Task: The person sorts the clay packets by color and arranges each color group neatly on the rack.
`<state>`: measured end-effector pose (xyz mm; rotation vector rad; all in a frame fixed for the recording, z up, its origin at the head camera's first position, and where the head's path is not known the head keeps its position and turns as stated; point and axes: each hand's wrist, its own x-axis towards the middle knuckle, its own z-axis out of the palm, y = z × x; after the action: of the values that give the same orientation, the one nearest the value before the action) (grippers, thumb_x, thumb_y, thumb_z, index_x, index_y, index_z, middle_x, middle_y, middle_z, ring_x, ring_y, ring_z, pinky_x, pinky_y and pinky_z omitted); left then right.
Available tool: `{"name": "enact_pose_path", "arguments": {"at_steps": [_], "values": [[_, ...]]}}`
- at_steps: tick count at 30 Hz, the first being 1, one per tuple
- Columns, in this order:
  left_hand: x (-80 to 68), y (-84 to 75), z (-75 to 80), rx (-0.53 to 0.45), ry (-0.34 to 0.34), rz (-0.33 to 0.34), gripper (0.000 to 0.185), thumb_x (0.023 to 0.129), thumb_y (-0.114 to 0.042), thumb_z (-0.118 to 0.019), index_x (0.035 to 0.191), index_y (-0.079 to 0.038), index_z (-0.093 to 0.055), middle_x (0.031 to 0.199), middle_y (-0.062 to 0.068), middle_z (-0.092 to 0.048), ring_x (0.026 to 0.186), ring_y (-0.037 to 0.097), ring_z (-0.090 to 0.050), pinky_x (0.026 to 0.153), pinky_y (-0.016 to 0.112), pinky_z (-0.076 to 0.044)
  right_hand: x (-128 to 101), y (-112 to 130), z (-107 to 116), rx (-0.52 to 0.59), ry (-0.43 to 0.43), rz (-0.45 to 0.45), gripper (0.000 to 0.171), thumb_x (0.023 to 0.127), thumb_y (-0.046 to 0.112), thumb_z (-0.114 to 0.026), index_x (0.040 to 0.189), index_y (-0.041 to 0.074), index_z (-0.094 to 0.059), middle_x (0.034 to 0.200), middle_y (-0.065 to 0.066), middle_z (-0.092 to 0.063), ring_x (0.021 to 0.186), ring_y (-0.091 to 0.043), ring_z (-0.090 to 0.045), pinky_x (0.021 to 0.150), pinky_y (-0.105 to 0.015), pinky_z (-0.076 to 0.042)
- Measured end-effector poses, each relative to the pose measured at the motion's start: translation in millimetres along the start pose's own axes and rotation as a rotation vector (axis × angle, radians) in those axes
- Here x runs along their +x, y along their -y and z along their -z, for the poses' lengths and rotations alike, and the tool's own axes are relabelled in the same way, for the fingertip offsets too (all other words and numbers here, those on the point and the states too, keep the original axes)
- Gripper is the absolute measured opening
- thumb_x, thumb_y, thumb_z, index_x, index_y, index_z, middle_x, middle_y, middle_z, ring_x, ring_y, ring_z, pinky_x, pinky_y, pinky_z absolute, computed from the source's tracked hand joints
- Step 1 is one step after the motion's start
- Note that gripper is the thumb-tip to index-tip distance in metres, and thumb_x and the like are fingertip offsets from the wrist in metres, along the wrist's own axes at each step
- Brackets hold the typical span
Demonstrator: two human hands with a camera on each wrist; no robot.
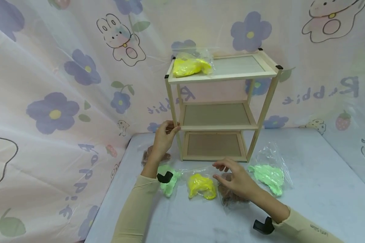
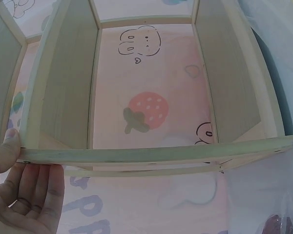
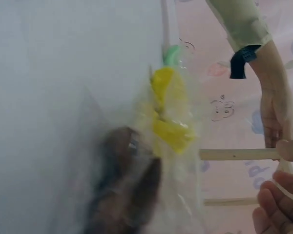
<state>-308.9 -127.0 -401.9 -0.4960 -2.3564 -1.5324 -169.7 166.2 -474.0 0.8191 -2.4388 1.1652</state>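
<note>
Head view shows the wooden shelf standing on the worktop, its near left post pinched by the left hand; the right hand, fingers loosely bent, grips nothing. It looks light and stiff, likely best held by its posts.

The three-level shelf stands near the back of the bench, with a cloth behind it. One bag sits on the left end of its top. A second bag lies just left of the shelf. Before the shelf, left to right, lie a third bag, a fourth bag and a fifth bag. A sixth bag lies right, near the front right leg.
</note>
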Motion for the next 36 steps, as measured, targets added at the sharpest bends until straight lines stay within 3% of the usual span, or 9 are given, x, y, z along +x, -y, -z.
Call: {"name": "enact_pose_path", "arguments": {"at_steps": [6,10,18,26,36], "values": [[0.3,1.3,0.9,0.006,0.007,-0.009,0.033,0.104,-0.027,-0.072,0.127,-0.004,-0.069,0.119,0.012,-0.071,0.112,0.028,-0.067,0.105,0.043,-0.057,-4.9,-1.1,-8.7,0.01,0.126,-0.081,0.036,0.092,0.013,-0.088,0.124,0.014,-0.071,0.109,0.009,-0.066,0.095,-0.022,-0.065,0.077,-0.036,-0.062],[0.9,1.2,0.9,0.008,0.002,-0.015,0.032,0.104,-0.026,-0.072,0.127,-0.004,-0.069,0.119,0.012,-0.071,0.112,0.029,-0.067,0.105,0.043,-0.057,-5.0,-3.6,-10.7,0.013,0.189,-0.101,0.038,0.093,0.015,-0.087,0.127,0.009,-0.07,0.111,0.0,-0.068,0.097,-0.027,-0.066,0.08,-0.038,-0.063],[-0.2,-0.2,1.0,-0.002,0.005,-0.006,0.033,0.104,-0.027,-0.072,0.128,-0.003,-0.069,0.119,0.013,-0.071,0.113,0.029,-0.067,0.105,0.043,-0.057,-4.7,-12.2,-15.5,-0.009,0.335,-0.159,0.047,0.091,0.02,-0.089,0.131,0.004,-0.068,0.114,-0.008,-0.068,0.092,-0.017,-0.064,0.075,-0.029,-0.059],[-1.4,-0.6,0.8,-0.005,0.006,0.001,0.034,0.104,-0.028,-0.072,0.128,-0.004,-0.069,0.121,0.012,-0.07,0.114,0.029,-0.066,0.107,0.043,-0.056,-5.5,-18.9,-23.9,-0.063,0.386,-0.207,0.052,0.089,0.026,-0.091,0.133,0.009,-0.069,0.111,0.0,-0.068,0.085,-0.007,-0.057,0.065,-0.022,-0.051],[-0.9,-1.3,0.3,-0.004,0.004,0.009,0.033,0.105,-0.027,-0.072,0.128,-0.004,-0.07,0.12,0.013,-0.07,0.114,0.03,-0.066,0.107,0.043,-0.056,-4.6,-19.3,-29.4,-0.101,0.43,-0.173,0.045,0.087,0.024,-0.092,0.125,0.007,-0.073,0.099,0.006,-0.065,0.082,-0.003,-0.055,0.07,-0.024,-0.051]]}}
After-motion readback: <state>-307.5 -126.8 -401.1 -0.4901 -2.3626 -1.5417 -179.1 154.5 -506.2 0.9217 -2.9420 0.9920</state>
